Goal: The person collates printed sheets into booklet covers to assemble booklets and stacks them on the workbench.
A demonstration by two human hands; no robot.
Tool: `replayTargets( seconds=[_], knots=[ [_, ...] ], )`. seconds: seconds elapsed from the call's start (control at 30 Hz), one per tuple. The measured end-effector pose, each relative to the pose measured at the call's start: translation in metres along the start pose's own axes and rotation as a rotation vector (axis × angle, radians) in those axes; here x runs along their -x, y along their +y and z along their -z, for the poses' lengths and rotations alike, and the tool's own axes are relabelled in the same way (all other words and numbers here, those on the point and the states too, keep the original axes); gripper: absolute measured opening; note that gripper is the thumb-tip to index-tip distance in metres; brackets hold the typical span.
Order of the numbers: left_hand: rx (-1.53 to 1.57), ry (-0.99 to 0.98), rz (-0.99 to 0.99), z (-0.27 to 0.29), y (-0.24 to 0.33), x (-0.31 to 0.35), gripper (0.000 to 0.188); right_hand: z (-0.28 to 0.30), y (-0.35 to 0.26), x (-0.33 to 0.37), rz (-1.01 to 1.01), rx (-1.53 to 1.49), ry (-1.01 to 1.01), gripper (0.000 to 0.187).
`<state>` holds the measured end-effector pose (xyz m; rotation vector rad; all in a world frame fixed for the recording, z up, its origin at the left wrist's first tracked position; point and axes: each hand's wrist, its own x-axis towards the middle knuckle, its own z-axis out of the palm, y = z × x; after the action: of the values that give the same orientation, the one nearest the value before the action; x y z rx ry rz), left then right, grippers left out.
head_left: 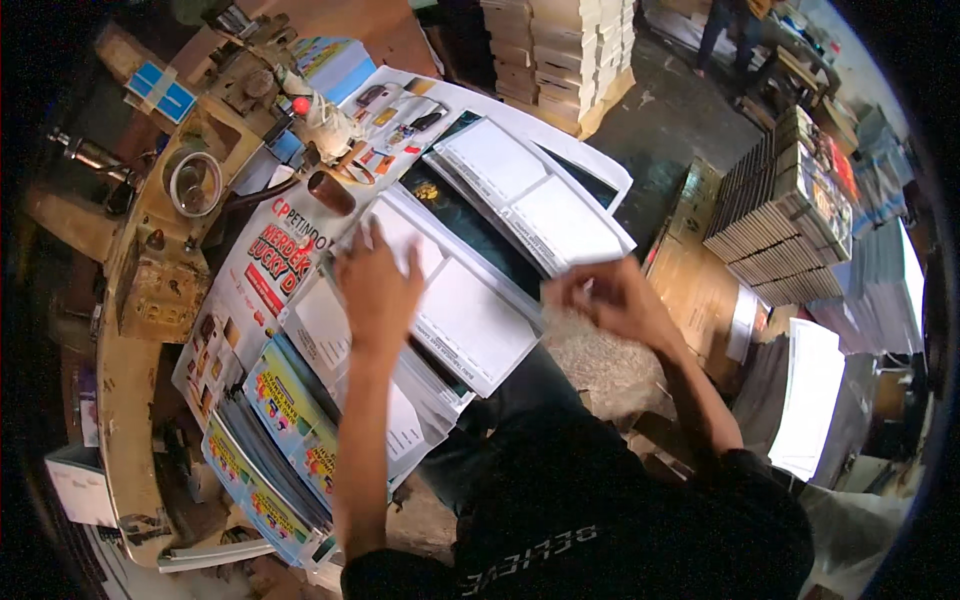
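My left hand lies with fingers spread on a stack of white printed sheets, near its left edge. My right hand is just beyond the right end of that stack, apart from it; its curled fingers are smeared by motion, so whether they hold anything is unclear. Farther off, a second white stack lies at a slant, with a dark printed sheet showing between the two. Under my left forearm is a third pile of white sheets. Nearer still lie colourful booklets in blue and yellow.
A worn machine with a curved frame stands at the left, a clear cup on it. A brown cylinder sits on the poster-covered table. Tall paper stacks rise at the back; bundled books and white sheets stand at right.
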<state>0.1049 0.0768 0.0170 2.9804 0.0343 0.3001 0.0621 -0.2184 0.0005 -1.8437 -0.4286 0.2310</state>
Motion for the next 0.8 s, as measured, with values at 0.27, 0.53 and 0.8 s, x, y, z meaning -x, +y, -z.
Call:
replayTargets(
  seconds=[0.27, 0.53, 0.8],
  knots=[
    [0.23, 0.047, -0.154, -0.013, 0.094, 0.109, 0.067, 0.042, 0.063, -0.096, 0.104, 0.559, 0.473, 0.042],
    [0.815, 0.1, -0.011, 0.01, 0.066, 0.123, 0.012, 0.073, 0.026, -0.065, 0.014, 0.435, 0.383, 0.031],
    [1.277, 0.179, 0.342, 0.019, 0.069, 0.152, 0.011, 0.042, -0.025, -0.061, -0.025, 0.077, 0.31, 0.029]
  ],
)
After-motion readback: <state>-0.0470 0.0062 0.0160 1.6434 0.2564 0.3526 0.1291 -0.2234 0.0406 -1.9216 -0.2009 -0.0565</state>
